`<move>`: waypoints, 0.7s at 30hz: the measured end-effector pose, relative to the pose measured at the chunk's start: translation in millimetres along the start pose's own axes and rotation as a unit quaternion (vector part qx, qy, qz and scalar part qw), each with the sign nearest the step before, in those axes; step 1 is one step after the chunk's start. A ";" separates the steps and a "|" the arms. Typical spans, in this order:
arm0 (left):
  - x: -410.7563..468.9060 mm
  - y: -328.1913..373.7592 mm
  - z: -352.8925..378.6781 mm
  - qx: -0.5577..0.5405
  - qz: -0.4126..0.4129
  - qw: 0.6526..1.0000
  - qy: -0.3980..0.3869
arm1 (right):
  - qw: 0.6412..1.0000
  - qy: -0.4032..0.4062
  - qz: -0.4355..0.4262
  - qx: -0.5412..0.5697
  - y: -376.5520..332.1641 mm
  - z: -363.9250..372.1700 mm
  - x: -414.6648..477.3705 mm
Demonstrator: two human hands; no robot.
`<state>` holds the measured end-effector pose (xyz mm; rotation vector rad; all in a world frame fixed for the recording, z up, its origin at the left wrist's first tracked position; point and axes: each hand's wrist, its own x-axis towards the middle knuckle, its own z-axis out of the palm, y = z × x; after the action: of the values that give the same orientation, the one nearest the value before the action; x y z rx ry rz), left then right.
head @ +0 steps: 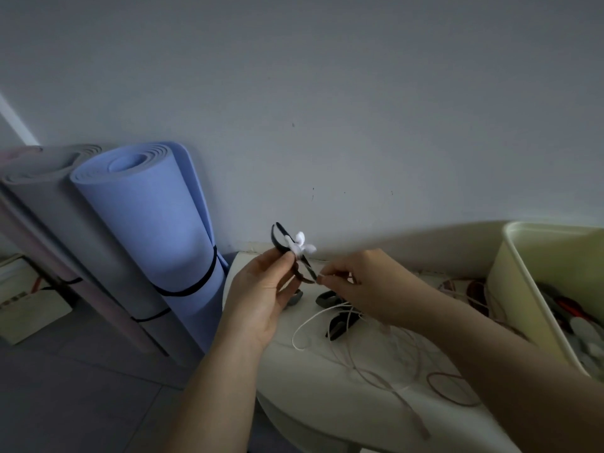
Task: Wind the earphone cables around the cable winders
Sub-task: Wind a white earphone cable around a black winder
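Observation:
My left hand (261, 295) pinches a thin black cable winder (280, 238) above the white table's left end, holding it up in front of the wall. White earbuds (302, 245) sit against the winder just above my fingertips. My right hand (362, 282) pinches the winder's lower end together with the white earphone cable (313, 322), which hangs in a loop down to the table. More pale cables (385, 371) lie tangled on the table below my right forearm.
Black clip-like winders (340, 323) lie on the white table (313, 397). A pale yellow bin (529, 289) holding assorted items stands at the right. A brown loop (451, 387) lies near it. Rolled blue (153, 230) and grey mats (65, 223) lean on the wall at left.

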<state>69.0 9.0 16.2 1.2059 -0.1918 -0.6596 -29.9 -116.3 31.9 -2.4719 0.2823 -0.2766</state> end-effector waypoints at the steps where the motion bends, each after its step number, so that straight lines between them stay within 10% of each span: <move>1: 0.4 -1.7 -0.1 0.045 0.019 0.999 0.000 | 1.000 0.014 -0.007 -0.007 0.3 -2.1 0.2; 10: -6.3 -5.1 -1.0 0.286 0.059 0.951 -0.102 | 0.992 0.124 0.009 0.032 4.5 -30.8 -2.9; 21: -7.7 1.5 -7.1 0.289 0.022 0.938 -0.193 | 0.988 0.099 0.030 0.119 14.9 -34.9 -0.3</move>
<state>66.7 19.4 16.5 1.6151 -0.7841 -0.8276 -41.5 -147.6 50.0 -2.1992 0.3818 -0.5017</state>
